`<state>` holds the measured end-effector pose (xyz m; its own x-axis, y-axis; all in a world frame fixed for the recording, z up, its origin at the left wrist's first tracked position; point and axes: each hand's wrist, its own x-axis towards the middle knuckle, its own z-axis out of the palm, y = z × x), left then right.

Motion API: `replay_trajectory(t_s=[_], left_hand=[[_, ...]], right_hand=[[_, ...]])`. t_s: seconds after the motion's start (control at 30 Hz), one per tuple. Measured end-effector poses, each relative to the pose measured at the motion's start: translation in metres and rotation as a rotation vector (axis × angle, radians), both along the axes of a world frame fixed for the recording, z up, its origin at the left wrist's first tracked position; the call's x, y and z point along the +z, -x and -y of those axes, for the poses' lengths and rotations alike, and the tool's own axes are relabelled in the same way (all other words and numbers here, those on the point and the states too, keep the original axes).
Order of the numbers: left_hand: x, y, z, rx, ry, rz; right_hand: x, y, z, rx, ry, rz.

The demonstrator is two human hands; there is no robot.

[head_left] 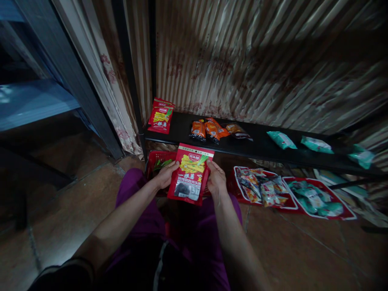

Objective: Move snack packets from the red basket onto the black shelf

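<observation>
Packet point(190, 173): between my hands, printed side facing me.
Left hand point(165, 175): pinching its left edge.
Right hand point(217, 178): pinching its right edge.
Shelf point(258, 139): just beyond both hands.
Grip: I'd press evenly, lightly.

Red packets point(190, 165) are three: two at the shelf point(259, 143)'s left end, one before its front edge. Three green packets point(317, 144) lie toward its right end. Orange packets point(198, 130): at least two. Baskets point(165, 155): three.
</observation>
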<state>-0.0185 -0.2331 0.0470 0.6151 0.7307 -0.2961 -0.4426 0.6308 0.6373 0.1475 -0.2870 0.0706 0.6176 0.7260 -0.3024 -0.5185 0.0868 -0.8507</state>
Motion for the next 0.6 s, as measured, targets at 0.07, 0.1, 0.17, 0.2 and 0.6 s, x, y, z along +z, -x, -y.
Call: replay_trajectory(t_s=[0.07,0.1,0.17,0.2,0.6], left_hand=[[0.000,0.001,-0.003,0.008,0.003,-0.005],[0.000,0.001,-0.004,0.014,0.005,-0.006],[0.000,0.003,-0.008,0.033,0.008,-0.007],[0.001,0.004,-0.011,0.047,0.009,-0.006],[0.002,0.005,-0.030,0.126,0.039,-0.023]], right_hand=[[-0.002,0.000,0.004,0.029,0.011,-0.019],[-0.004,0.001,0.007,0.050,0.015,-0.024],[-0.009,0.001,0.014,0.083,0.026,-0.031],[-0.012,0.002,0.018,0.091,0.032,-0.034],[-0.047,0.021,0.074,0.215,0.098,-0.061]])
